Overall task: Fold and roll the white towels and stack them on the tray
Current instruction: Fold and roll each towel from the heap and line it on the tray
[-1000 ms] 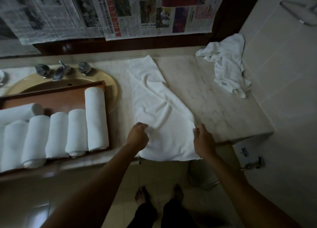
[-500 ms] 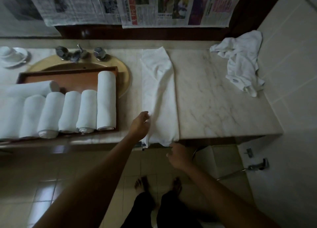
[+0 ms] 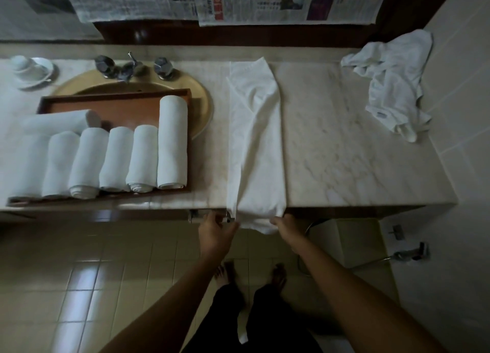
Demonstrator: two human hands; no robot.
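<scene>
A white towel lies folded into a long narrow strip across the marble counter, its near end hanging over the front edge. My left hand pinches the near left corner of that end. My right hand grips the near right corner. Both hands are just below the counter's edge. A wooden tray rests over the sink at left and holds several rolled white towels. A crumpled pile of white towels sits at the far right corner.
The gold basin with its taps lies under the tray. A white cup and saucer stand at far left. Newspaper sheets hang on the back wall. A tiled wall bounds the counter's right side. My bare feet stand on the tiled floor.
The towel went from a wide spread to a narrow strip. Both hands slid back from the countertop to the hanging near end, below the edge.
</scene>
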